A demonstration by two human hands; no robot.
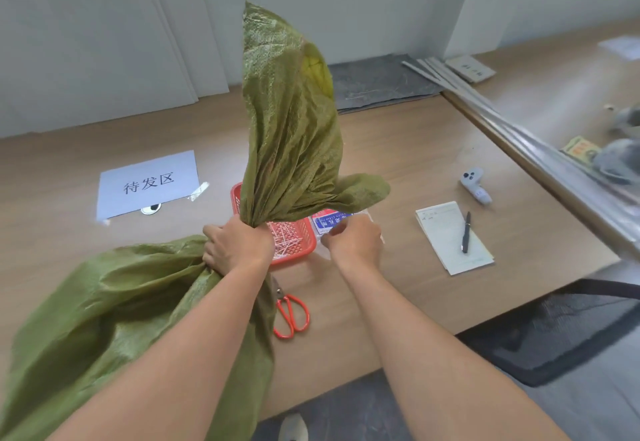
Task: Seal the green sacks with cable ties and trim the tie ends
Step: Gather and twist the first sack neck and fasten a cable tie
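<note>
Grips green sack (294, 129) at its bunched neck with left hand (239, 245), fingers wrapped fully round. Holds the neck just above worktop (398, 149), with sack top standing up over the fist and sack body slumped left, off the near edge. Reaches right hand (353, 243) to clear packet with blue label (330, 221) just beside red basket (294, 245), with fingers curled at the packet; cannot tell if anything is actually pinched. Shows thin white pieces in basket, too small to identify. Keeps red-handled scissors (291, 316) flat on worktop between the forearms. Has notepad (450, 243) with pen (466, 232) on it, well apart to the right.
</note>
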